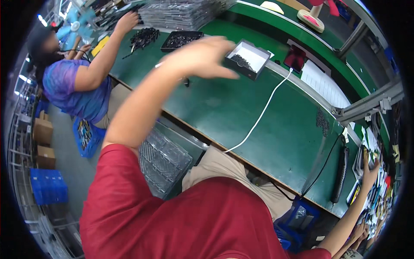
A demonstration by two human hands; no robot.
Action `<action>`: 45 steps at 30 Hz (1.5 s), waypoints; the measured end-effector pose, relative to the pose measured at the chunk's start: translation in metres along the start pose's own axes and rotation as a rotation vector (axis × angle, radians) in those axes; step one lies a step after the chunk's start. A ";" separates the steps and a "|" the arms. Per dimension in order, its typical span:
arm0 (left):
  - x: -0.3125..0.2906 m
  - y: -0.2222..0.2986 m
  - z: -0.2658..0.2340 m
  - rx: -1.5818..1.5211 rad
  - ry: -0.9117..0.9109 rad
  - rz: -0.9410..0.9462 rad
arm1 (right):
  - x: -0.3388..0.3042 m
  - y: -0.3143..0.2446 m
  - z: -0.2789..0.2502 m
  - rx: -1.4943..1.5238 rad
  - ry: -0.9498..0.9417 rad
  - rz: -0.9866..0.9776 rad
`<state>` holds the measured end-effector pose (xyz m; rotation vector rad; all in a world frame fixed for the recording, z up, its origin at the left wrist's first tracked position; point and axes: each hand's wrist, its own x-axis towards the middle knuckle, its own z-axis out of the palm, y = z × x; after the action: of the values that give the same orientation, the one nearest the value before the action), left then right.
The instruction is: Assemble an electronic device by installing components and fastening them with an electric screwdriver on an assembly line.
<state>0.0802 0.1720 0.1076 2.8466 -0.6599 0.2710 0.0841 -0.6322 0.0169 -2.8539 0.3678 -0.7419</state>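
My left hand (207,58) is stretched over the green worktable (224,112), blurred by motion. Its fingers point right and the thumb stands apart, with nothing seen in it. Just past the fingertips is a shallow dark box (254,49) with a white inside, holding small black parts (241,61). Behind the hand stands a black tray (170,46) of black parts. At the far right my right hand (370,172) reaches into a crowded heap of papers and small items (375,203). Its fingers are small and partly lost against the heap, so I cannot tell their grip.
A phone (295,57) on a white cable (269,101) lies near paper sheets (323,82). A black handled tool (341,175) with a cord lies at right, near scattered black bits (321,122). A co-worker (82,84) sits at left near stacked clear trays (179,15).
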 end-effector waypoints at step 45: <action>0.003 0.171 0.118 -1.601 -0.241 -0.449 | -0.172 -0.340 -0.013 1.414 -1.148 0.494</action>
<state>0.0210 -0.0075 0.0220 1.3665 -0.0731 -0.4838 -0.0025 -0.2610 0.0261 -1.3284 0.1807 0.5886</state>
